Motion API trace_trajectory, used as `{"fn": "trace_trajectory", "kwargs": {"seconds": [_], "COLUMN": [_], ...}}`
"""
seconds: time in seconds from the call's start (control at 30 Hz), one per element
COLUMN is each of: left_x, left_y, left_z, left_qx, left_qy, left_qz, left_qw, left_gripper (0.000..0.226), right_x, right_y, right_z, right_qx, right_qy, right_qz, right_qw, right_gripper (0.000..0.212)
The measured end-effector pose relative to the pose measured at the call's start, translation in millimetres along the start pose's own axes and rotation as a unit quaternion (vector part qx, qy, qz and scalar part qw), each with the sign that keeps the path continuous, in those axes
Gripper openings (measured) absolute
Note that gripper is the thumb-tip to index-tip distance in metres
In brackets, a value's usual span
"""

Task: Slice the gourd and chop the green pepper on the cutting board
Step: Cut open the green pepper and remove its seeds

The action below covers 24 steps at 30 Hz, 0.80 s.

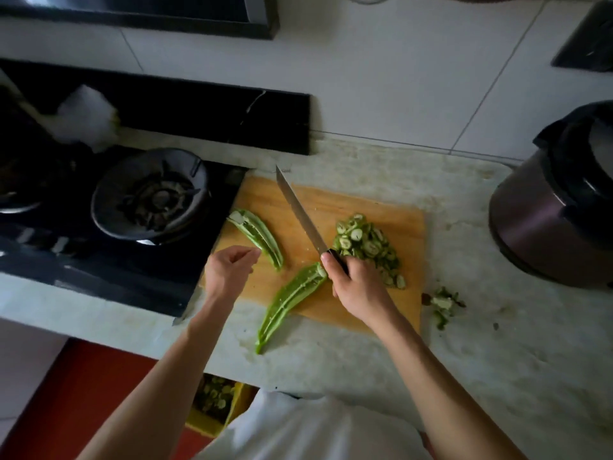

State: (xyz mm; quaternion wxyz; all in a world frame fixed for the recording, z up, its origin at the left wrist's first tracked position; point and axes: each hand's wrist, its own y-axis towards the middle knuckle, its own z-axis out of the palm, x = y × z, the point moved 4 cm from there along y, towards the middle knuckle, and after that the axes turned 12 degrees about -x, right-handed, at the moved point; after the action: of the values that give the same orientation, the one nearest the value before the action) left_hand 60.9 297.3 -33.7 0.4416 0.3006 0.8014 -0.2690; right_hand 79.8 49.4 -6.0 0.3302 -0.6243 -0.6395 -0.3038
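A wooden cutting board lies on the pale counter. On its right part sits a heap of green gourd slices. One green pepper half lies cut side up at the board's left. A second pepper half stretches from the board's middle over its front edge. My right hand grips the dark handle of a knife, whose blade points away to the upper left above the board. My left hand hovers at the board's left edge beside the first half, fingers loosely curled and holding nothing.
A black gas hob with a burner adjoins the board's left side. A dark rice cooker stands at the right. Green trimmings lie on the counter right of the board. A yellow bin with scraps sits below the counter edge.
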Motion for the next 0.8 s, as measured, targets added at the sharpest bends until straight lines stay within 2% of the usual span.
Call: {"fn": "trace_trajectory", "kwargs": {"seconds": [0.17,0.37,0.43,0.47,0.6,0.8], "left_x": [11.6,14.6,18.4,20.0,20.8,12.5], "left_y": [31.6,43.8,50.0,53.5,67.0,91.2], "left_z": [-12.9,-2.3,-0.9,-0.2,2.5,14.7], "left_qx": [0.010,0.094,0.089,0.085,0.058,0.054], "left_qy": [0.024,0.080,0.094,0.100,0.094,0.079], "left_qz": [-0.012,0.006,-0.007,-0.010,-0.035,-0.065], "left_qw": [1.000,0.992,0.992,0.991,0.993,0.993], "left_gripper": [0.013,0.011,0.006,0.011,0.014,0.045], "right_x": [16.3,18.4,17.2,17.1,22.2,30.1], "right_y": [13.4,21.6,22.9,23.3,24.3,29.1], "right_z": [25.8,32.3,34.9,36.9,46.1,57.9], "right_qx": [0.029,0.022,0.017,0.015,0.014,0.009], "right_qy": [-0.041,-0.067,-0.078,-0.083,-0.097,-0.102], "right_qz": [0.012,0.040,0.045,0.046,0.049,0.050], "right_qw": [0.999,0.997,0.996,0.995,0.994,0.993], "right_gripper": [0.065,0.071,0.066,0.064,0.067,0.064]}}
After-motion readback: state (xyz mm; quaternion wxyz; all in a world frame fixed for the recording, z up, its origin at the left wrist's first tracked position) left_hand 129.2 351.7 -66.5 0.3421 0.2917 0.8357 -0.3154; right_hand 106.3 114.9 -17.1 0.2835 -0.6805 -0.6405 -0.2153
